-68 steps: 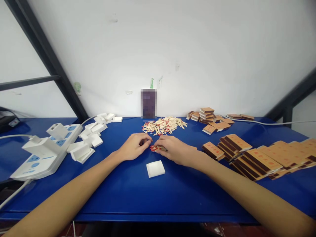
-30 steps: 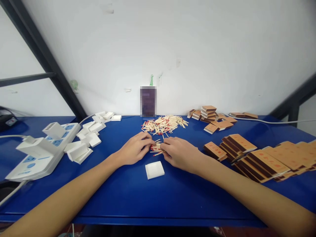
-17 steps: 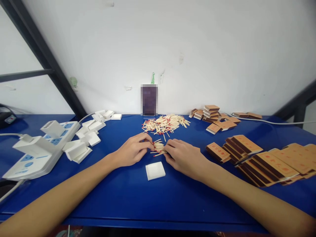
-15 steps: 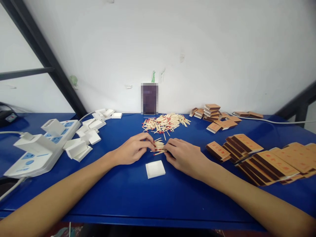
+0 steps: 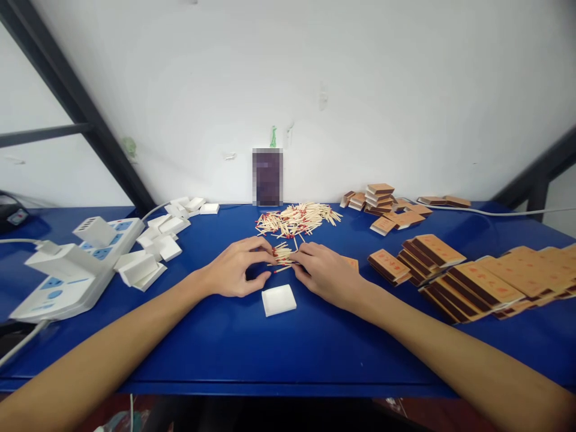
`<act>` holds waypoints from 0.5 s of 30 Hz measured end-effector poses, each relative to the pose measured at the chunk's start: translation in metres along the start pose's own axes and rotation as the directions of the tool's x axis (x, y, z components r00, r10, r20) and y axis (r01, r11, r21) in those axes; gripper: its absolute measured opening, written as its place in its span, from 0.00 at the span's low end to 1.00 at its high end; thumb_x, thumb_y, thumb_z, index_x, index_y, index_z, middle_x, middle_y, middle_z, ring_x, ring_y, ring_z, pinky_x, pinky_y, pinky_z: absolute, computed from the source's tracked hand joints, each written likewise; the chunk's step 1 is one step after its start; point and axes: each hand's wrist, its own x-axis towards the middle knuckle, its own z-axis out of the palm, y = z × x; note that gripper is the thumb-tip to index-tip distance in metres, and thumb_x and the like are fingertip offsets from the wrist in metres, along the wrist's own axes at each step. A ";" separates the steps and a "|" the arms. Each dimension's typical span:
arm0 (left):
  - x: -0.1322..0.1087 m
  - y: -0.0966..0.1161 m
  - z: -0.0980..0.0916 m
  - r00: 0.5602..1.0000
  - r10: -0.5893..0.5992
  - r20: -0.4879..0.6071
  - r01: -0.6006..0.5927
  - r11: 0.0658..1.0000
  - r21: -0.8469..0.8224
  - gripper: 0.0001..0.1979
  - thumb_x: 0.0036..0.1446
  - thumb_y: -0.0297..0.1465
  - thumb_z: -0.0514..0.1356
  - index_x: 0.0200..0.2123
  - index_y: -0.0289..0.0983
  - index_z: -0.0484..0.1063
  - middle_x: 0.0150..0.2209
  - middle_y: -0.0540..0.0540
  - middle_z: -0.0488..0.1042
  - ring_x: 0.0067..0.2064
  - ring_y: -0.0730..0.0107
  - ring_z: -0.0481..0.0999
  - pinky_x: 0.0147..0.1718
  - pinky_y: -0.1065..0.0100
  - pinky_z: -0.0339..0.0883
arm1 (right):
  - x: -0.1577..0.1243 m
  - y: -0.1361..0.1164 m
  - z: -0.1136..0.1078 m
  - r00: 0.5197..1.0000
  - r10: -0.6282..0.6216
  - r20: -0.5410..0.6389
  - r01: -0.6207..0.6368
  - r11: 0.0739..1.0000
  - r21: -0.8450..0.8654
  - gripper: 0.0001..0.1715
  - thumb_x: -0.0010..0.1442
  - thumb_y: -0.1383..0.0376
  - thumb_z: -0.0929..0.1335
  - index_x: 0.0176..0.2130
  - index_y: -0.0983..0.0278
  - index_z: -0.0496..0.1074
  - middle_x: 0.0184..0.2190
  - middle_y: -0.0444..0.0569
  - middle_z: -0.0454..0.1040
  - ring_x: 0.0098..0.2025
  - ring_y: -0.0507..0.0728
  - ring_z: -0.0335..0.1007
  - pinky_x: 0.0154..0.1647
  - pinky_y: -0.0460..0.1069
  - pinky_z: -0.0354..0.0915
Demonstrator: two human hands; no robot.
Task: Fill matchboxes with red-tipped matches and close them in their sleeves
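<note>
On the blue table [image 5: 225, 348] my left hand [image 5: 236, 270] and my right hand [image 5: 321, 273] meet fingertip to fingertip over a small bundle of red-tipped matches [image 5: 282, 257]. Both hands pinch the bundle from either side, fingers curled. Just in front of the hands lies a white empty matchbox tray [image 5: 279, 300]. Behind them sits a loose pile of matches [image 5: 297, 219]. An orange matchbox sleeve [image 5: 351, 263] peeks out beside my right hand.
Several white trays [image 5: 155, 246] and a white power strip [image 5: 67, 273] with plugs lie at the left. Orange matchbox sleeves are stacked at the right [image 5: 472, 276] and back right [image 5: 380, 204]. A dark blurred object [image 5: 267, 177] leans on the wall.
The hands pulled some matches from the pile and gathered them into a tighter bundle between the fingertips. The view shifted slightly; the white tray stayed where it was.
</note>
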 end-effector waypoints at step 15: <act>0.000 0.000 0.002 0.996 -0.081 0.028 0.075 0.985 0.156 0.14 0.63 0.30 0.53 0.43 0.36 0.78 0.35 0.44 0.72 0.37 0.67 0.71 0.38 0.65 0.67 | -0.008 -0.003 -0.002 0.999 -0.038 0.018 0.035 0.986 0.161 0.13 0.64 0.73 0.62 0.39 0.66 0.75 0.39 0.55 0.73 0.43 0.59 0.67 0.44 0.54 0.66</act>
